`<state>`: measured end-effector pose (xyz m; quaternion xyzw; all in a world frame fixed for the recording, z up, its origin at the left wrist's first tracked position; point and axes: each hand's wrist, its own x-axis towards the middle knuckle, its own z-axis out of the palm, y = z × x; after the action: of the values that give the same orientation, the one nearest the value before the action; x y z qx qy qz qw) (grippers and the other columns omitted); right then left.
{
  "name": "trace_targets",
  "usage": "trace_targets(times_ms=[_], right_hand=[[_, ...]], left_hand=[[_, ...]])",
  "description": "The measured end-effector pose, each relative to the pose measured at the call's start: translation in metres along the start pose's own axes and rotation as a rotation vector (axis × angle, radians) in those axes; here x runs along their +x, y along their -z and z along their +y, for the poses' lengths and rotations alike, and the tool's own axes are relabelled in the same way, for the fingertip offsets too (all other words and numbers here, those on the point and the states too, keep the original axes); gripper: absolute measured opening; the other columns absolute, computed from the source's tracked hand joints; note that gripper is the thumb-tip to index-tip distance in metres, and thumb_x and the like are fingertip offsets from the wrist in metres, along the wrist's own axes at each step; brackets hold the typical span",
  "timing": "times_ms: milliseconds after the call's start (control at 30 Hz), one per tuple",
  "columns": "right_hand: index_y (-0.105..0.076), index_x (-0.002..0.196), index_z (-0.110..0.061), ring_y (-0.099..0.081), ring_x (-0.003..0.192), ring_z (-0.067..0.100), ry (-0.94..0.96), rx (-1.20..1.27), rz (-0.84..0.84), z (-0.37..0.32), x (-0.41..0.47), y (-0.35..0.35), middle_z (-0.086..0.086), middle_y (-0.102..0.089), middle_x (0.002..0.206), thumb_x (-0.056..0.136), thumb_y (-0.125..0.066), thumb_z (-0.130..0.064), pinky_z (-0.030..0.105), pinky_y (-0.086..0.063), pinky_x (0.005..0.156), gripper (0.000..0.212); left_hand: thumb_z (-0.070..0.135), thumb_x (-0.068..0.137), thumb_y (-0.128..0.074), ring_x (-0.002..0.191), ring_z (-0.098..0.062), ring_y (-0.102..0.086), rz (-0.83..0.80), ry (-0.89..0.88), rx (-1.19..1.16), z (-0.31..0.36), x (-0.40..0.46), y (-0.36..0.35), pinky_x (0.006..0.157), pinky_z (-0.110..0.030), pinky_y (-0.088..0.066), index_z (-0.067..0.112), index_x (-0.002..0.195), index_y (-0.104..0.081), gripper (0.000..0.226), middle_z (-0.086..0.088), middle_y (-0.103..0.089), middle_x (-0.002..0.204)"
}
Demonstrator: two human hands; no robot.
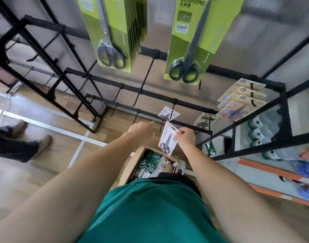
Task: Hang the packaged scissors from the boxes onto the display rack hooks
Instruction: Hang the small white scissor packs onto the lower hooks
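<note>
Two bare arms reach forward and down from a green shirt (150, 211) at the near edge. Just past the shirt, an open cardboard box (132, 163) sits on the wood floor (50, 162), packed with carded scissors. Above the box's far end, the right hand (185, 137) pinches a small white pack (167, 139) by its right edge, thumb and fingers curled on the card; the pack hangs upright with its top close to a low hook. The left hand (141, 128) is just left of it, fingers reaching toward the lowest rack bar; it is seen from the back, so whether it has hold of anything cannot be told.

Just beyond the hands, one small pack (168, 114) already hangs on a hook of the black rack (150, 92). To the right, tan packs with purple handles (237, 104) hang in a row, and a grey pack (205, 120) hangs lower. Bottles (258, 130) stand on a shelf at right. Farther up, two large green packs (111, 32) (194, 41) hang from higher hooks, the left one fronting a stack. At far left, another person's legs and shoes (27, 137) stand on the floor.
</note>
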<state>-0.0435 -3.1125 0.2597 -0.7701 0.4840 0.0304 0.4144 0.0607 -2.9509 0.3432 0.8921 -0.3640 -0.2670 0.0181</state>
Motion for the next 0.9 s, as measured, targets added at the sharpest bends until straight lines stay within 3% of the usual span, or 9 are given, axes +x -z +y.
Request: trace_targets(times_ms=[33, 100, 200, 367, 467, 600, 700, 900], right_hand=[[-0.070, 0.112, -0.007, -0.065, 0.103, 0.027, 0.000, 0.012, -0.022, 0.001, 0.006, -0.004, 0.010, -0.071, 0.111, 0.095, -0.054, -0.008, 0.025, -0.042, 0.077, 0.023], [-0.069, 0.112, -0.006, -0.067, 0.101, 0.030, -0.014, 0.062, -0.067, 0.004, 0.020, -0.010, 0.013, -0.071, 0.113, 0.096, -0.053, -0.009, 0.036, -0.054, 0.086, 0.023], [-0.070, 0.115, -0.009, -0.069, 0.099, 0.031, -0.031, 0.016, -0.102, 0.009, 0.042, -0.013, 0.012, -0.071, 0.115, 0.097, -0.054, -0.014, 0.046, -0.058, 0.086, 0.025], [-0.068, 0.122, -0.010, -0.063, 0.109, 0.031, 0.023, -0.093, -0.137, 0.002, 0.070, -0.009, 0.008, -0.067, 0.124, 0.100, -0.048, -0.021, 0.031, -0.049, 0.080, 0.032], [-0.068, 0.122, -0.011, -0.063, 0.111, 0.030, 0.035, -0.147, -0.145, 0.000, 0.084, -0.012, 0.010, -0.067, 0.126, 0.102, -0.045, -0.025, 0.030, -0.050, 0.076, 0.034], [-0.067, 0.124, -0.010, -0.062, 0.113, 0.031, 0.039, -0.173, -0.120, -0.007, 0.093, -0.017, 0.011, -0.067, 0.125, 0.103, -0.045, -0.022, 0.026, -0.038, 0.069, 0.033], [-0.066, 0.126, -0.009, -0.062, 0.115, 0.029, 0.036, -0.161, -0.111, -0.013, 0.096, -0.020, 0.011, -0.066, 0.128, 0.104, -0.044, -0.019, 0.025, -0.038, 0.071, 0.032], [-0.050, 0.139, -0.003, -0.057, 0.124, 0.031, -0.161, -0.159, -0.186, -0.018, 0.084, -0.019, 0.015, -0.058, 0.138, 0.101, -0.054, -0.020, 0.028, -0.046, 0.079, 0.041]], left_hand=[[0.029, 0.100, -0.047, 0.084, -0.027, -0.055, -0.001, 0.015, -0.014, 0.002, 0.003, 0.001, 0.066, -0.035, -0.039, 0.014, 0.122, -0.047, 0.026, -0.011, -0.063, 0.109], [0.028, 0.101, -0.046, 0.079, -0.022, -0.052, -0.012, 0.027, -0.042, 0.008, 0.011, 0.001, 0.063, -0.034, -0.039, 0.013, 0.121, -0.047, 0.025, -0.009, -0.062, 0.106], [0.027, 0.101, -0.044, 0.083, -0.022, -0.051, -0.045, 0.028, -0.051, 0.021, 0.024, 0.000, 0.065, -0.034, -0.040, 0.014, 0.129, -0.046, 0.031, -0.009, -0.061, 0.111], [0.029, 0.102, -0.045, 0.085, -0.025, -0.053, -0.104, 0.092, -0.059, 0.036, 0.047, -0.005, 0.067, -0.035, -0.040, 0.014, 0.136, -0.043, 0.036, -0.009, -0.061, 0.110], [0.029, 0.102, -0.044, 0.082, -0.026, -0.052, -0.145, 0.100, -0.068, 0.037, 0.055, -0.009, 0.066, -0.035, -0.041, 0.014, 0.134, -0.041, 0.036, -0.008, -0.061, 0.106], [0.031, 0.100, -0.044, 0.088, -0.029, -0.061, -0.192, 0.121, -0.082, 0.029, 0.063, -0.013, 0.067, -0.037, -0.050, 0.015, 0.130, -0.041, 0.034, -0.009, -0.064, 0.104], [0.032, 0.100, -0.043, 0.084, -0.028, -0.062, -0.218, 0.144, -0.110, 0.022, 0.062, -0.012, 0.071, -0.041, -0.055, 0.014, 0.125, -0.042, 0.031, -0.007, -0.063, 0.095], [0.030, 0.102, -0.046, 0.083, -0.021, -0.049, -0.218, 0.119, -0.148, 0.015, 0.057, -0.013, 0.069, -0.034, -0.042, 0.013, 0.136, -0.040, 0.038, -0.009, -0.059, 0.112]])
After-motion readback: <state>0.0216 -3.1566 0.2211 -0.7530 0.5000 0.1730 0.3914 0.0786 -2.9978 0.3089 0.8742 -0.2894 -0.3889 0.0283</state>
